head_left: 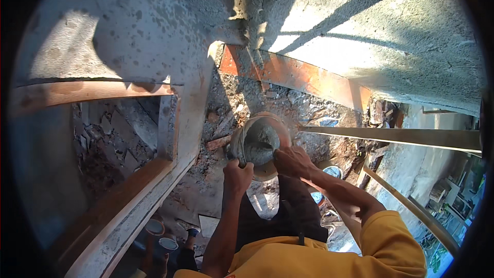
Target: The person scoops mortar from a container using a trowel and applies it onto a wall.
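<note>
Between left hand [238, 175] and right hand [292, 160], both clenched at its rim, a bucket [280, 131] is held, presumably for balance.

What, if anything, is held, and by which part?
A round, grey-tan bucket: the left hand and right hand grip its near side; exactly where is unclear.

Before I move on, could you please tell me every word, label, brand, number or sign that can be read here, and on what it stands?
None can be read.
Bucket: no legible lettering.
Yellow shirt: a small red mark at the lower edge, too cut off to tell.
Blue-and-white scrap on the ground: too small to tell.
Clutter at far right: too small and blurred.
</note>
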Demonstrator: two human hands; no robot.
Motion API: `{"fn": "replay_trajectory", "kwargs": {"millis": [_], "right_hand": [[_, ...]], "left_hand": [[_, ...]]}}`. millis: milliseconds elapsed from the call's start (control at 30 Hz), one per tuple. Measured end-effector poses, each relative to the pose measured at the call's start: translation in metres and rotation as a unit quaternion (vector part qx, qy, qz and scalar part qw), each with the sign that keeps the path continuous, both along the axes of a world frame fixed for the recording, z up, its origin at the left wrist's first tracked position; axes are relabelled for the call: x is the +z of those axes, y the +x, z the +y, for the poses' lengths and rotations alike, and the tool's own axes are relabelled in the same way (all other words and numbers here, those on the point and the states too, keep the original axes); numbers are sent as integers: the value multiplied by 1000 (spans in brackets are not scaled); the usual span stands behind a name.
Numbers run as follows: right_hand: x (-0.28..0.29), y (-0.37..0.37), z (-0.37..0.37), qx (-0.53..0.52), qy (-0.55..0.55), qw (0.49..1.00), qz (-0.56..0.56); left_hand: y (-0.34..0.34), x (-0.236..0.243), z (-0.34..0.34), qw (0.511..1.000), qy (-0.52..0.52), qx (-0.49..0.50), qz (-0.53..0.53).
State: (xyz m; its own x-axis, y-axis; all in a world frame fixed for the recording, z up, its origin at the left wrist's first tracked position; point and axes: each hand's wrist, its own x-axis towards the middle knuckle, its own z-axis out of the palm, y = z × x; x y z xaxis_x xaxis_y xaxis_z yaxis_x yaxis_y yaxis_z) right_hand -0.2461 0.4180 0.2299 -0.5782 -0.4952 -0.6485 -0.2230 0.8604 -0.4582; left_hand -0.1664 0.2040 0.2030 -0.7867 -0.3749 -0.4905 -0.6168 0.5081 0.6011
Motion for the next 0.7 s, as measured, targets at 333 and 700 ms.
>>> {"fn": "replay_trajectory", "kwargs": {"millis": [333, 700], "right_hand": [[54, 14, 9, -111, 7, 990, -88], [163, -61, 41, 36, -147, 969, 193]], "left_hand": [[0, 91, 14, 998, -57, 3, 31], [-3, 127, -51, 984, 65, 128, 110]]}}
